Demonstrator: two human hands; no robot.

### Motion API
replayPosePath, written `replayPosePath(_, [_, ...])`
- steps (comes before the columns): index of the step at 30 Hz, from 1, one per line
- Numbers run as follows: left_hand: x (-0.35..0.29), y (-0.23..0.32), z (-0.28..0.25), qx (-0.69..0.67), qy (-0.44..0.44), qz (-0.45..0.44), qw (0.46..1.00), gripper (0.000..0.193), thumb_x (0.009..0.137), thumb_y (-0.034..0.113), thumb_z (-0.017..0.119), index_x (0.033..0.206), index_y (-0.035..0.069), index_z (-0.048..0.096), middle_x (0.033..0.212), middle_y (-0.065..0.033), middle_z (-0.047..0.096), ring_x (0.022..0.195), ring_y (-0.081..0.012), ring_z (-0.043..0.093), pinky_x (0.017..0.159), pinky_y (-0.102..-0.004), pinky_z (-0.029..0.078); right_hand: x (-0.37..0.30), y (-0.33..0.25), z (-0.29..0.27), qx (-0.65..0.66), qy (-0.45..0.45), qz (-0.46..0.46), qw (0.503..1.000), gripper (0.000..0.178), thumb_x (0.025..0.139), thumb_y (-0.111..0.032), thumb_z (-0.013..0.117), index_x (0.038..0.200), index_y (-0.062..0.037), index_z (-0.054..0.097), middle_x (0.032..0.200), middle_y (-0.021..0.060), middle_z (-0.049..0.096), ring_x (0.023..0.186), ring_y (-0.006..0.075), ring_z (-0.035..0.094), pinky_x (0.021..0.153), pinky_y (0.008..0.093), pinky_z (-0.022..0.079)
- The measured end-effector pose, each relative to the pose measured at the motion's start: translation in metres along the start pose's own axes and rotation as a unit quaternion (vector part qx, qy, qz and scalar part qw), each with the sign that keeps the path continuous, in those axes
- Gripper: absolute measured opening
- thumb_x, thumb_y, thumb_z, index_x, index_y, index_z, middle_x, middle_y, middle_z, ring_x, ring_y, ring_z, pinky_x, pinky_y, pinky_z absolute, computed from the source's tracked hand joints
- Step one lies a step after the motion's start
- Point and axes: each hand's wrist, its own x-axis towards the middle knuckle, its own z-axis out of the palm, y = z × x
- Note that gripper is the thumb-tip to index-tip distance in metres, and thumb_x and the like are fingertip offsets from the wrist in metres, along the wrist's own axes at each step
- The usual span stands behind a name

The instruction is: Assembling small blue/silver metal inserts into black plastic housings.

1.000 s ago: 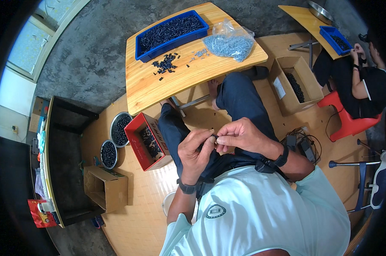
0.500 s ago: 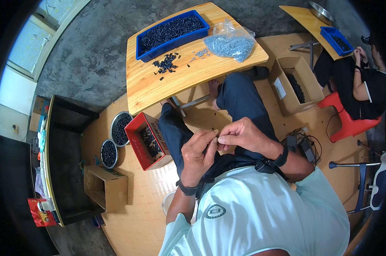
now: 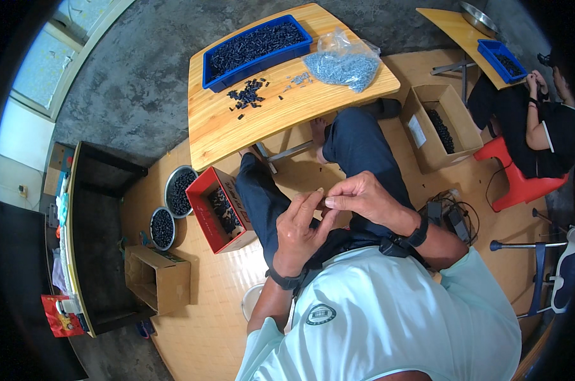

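Over my lap, my left hand (image 3: 300, 225) and my right hand (image 3: 360, 198) meet fingertip to fingertip. Both are closed in a pinch around something small and dark, mostly covered by the fingers, so its kind does not show. Beyond my knees, on the wooden table (image 3: 217, 130), lies a loose heap of small black pieces (image 3: 248, 94). Behind it stands a blue tray (image 3: 236, 79) full of the same short black pieces. To the right sit a few small grey pieces (image 3: 299, 80) and a clear plastic bag (image 3: 345, 68) filled with more grey ones.
Left of my leg stand a red box (image 3: 202, 213) with black pieces and two metal bowls (image 3: 153, 222) of dark parts. An open cardboard box (image 3: 157, 279) lies nearby. Rightward are another carton (image 3: 427, 152), cables with adapters (image 3: 453, 216), and a person on a red stool (image 3: 513, 184).
My left hand has shifted slightly right and its fingers have straightened a little. The right hand has moved up slightly. Both stay together at the fingertips.
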Motion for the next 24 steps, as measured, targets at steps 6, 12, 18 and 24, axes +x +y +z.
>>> replayPosePath(6, [-0.002,-0.004,0.003,0.044,-0.003,0.019,0.999,0.041,0.076,0.001,0.085,0.112,-0.004,0.066,0.09,-0.0145,0.067,0.074,-0.0226,0.072,0.064,-0.03,0.058,0.001,0.005,-0.003,-0.005,-0.005,0.011,1.0,0.02,0.095,-0.012,0.07,0.095,0.0064,0.075,0.081,0.0068,0.073,0.075,0.0088,0.067,0.07,0.0246,0.058])
replayPosePath(12, [-0.005,-0.009,0.005,0.057,0.001,0.031,0.998,0.041,0.075,0.002,0.085,0.111,-0.004,0.066,0.088,-0.0141,0.068,0.073,-0.0228,0.072,0.062,-0.0299,0.058,-0.001,0.003,-0.002,0.003,-0.008,0.013,1.0,0.018,0.095,-0.011,0.069,0.096,0.0064,0.074,0.081,0.0069,0.074,0.075,0.0085,0.067,0.07,0.0235,0.057])
replayPosePath(18, [-0.006,-0.011,0.008,0.076,0.015,0.054,0.996,0.04,0.074,0.006,0.086,0.109,-0.002,0.068,0.089,-0.0133,0.068,0.069,-0.0232,0.071,0.059,-0.0302,0.058,-0.002,0.005,-0.003,0.016,-0.008,0.019,1.0,0.018,0.096,-0.011,0.069,0.096,0.0065,0.074,0.082,0.0071,0.074,0.076,0.0085,0.068,0.07,0.0233,0.057])
replayPosePath(24, [-0.01,-0.012,0.009,0.074,0.011,0.046,0.996,0.04,0.072,0.005,0.085,0.108,-0.002,0.069,0.089,-0.0122,0.068,0.066,-0.023,0.069,0.058,-0.0304,0.057,-0.002,0.006,-0.005,-0.008,-0.02,0.034,0.999,0.018,0.096,-0.011,0.068,0.096,0.0063,0.074,0.082,0.0067,0.073,0.075,0.0084,0.067,0.07,0.0235,0.057])
